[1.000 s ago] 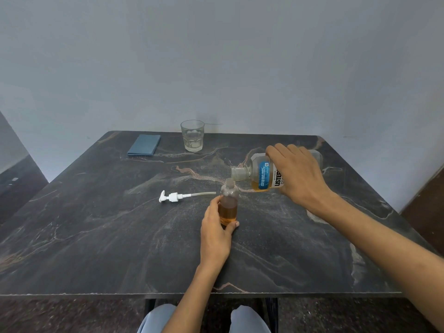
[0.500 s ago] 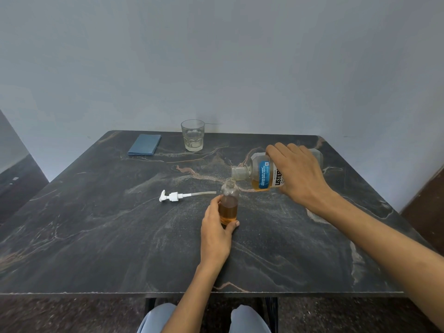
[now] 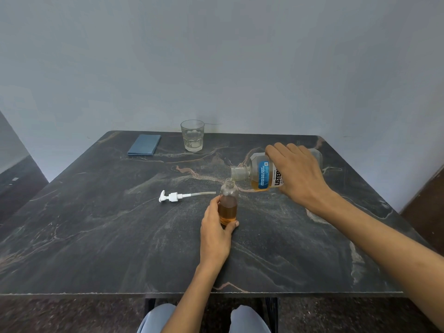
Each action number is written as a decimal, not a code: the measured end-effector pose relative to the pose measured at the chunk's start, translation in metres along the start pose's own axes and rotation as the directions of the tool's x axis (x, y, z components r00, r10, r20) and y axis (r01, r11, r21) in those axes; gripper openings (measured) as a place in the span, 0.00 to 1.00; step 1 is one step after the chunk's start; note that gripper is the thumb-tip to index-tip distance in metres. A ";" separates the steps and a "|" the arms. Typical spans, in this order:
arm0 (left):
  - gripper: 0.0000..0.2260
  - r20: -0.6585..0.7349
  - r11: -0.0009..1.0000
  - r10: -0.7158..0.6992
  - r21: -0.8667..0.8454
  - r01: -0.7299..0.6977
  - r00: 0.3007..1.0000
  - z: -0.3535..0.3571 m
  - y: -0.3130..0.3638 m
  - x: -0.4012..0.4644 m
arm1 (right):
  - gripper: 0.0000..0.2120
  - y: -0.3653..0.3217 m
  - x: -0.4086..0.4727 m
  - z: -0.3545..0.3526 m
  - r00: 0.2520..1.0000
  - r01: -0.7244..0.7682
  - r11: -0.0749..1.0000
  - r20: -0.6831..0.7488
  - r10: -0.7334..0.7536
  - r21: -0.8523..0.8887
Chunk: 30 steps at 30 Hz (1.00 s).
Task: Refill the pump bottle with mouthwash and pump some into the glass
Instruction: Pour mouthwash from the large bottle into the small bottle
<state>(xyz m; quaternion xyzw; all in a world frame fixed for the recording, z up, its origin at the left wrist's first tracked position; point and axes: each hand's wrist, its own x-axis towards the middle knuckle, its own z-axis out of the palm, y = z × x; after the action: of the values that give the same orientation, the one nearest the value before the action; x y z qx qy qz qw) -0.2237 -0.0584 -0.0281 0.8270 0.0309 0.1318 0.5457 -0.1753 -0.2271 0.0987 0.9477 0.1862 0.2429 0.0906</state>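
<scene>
Half the small bottle (image 3: pixel 228 205) held amber mouthwash, so the refill was partway done. It stood upright on the counter (image 3: pixel 96 236), uncapped, with the left hand (image 3: pixel 216 233) wrapped around its lower body to steady it. The right hand (image 3: pixel 296 175) gripped the mouthwash bottle (image 3: pixel 260 174), tipped nearly flat, its open neck just above and to the right of the small bottle's mouth. Whether liquid was running between them I could not tell; no stream showed clearly. Some mouthwash remained in the big bottle. The pump (image 3: pixel 174 196) lay on its side to the left, near the small bottle, not yet screwed back on. The glass (image 3: pixel 192 135) stood at the far edge, well apart; it looked empty or nearly so. Fitting the pump and dispensing into the glass were left.
</scene>
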 end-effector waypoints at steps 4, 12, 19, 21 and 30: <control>0.30 -0.002 1.000 0.002 -0.001 -0.002 1.000 0.000 -0.001 0.000 | 0.30 0.000 0.000 -0.001 1.000 0.002 1.000 0.010 -0.002 -0.001; 0.30 0.002 1.000 0.001 -0.002 -0.001 1.000 0.001 -0.001 0.001 | 0.30 0.000 0.000 -0.001 1.000 0.004 1.000 0.005 -0.004 0.000; 0.30 0.001 1.000 0.001 0.001 -0.001 1.000 0.001 -0.001 0.001 | 0.30 0.001 0.001 0.001 1.000 0.003 1.000 -0.011 -0.003 -0.005; 0.30 0.000 1.000 0.000 0.001 0.000 1.000 0.001 -0.001 0.001 | 0.30 0.001 0.000 0.002 1.000 0.002 1.000 -0.017 -0.002 -0.003; 0.29 -0.002 1.000 0.001 -0.007 -0.001 1.000 0.000 0.000 0.000 | 0.30 0.001 0.000 0.001 1.000 0.004 1.000 -0.017 -0.005 -0.014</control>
<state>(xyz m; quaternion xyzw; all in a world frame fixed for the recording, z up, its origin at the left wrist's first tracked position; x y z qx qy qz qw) -0.2239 -0.0585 -0.0284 0.8250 0.0308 0.1329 0.5484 -0.1743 -0.2284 0.0978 0.9446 0.1873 0.2519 0.0963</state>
